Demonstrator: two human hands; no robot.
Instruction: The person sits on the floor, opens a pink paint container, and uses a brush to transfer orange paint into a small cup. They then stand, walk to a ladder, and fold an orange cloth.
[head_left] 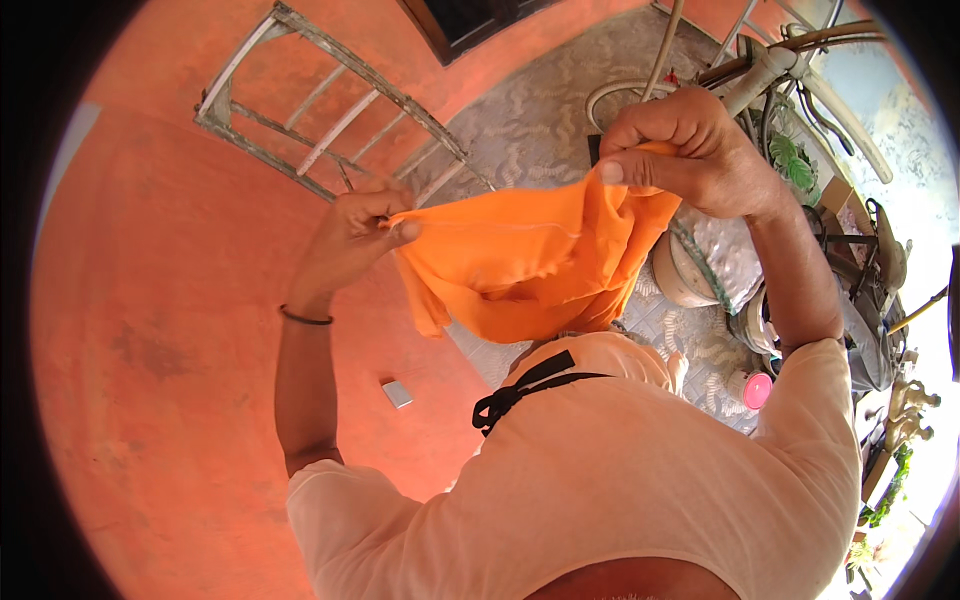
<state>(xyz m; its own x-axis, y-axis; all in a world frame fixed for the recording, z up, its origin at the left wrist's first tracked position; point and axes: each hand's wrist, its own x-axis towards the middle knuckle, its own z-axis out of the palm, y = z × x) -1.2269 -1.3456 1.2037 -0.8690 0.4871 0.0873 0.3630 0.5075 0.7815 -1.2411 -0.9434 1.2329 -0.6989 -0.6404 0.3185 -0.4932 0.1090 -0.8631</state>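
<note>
An orange cloth (520, 250) with a visible seam hangs stretched between my two raised hands, sagging in folds at the middle. My left hand (355, 235), with a thin dark band at the wrist, pinches one upper corner between thumb and fingers. Higher up on the right, my right hand (690, 150) grips the opposite edge, thumb pressed against curled fingers. Whether the cloth is a garment I cannot tell. Its lower folds hang just in front of my pale shirt (640, 470), where a black strap (520, 392) lies across the chest.
A worn ladder (330, 110) leans by the orange wall (170, 300). Far right stands a bicycle (775, 70) with its handlebars showing. Past my right arm are a pale bucket (685, 275), a pink-topped container (756, 390) and cluttered items. A wall socket (397, 393) is at lower left.
</note>
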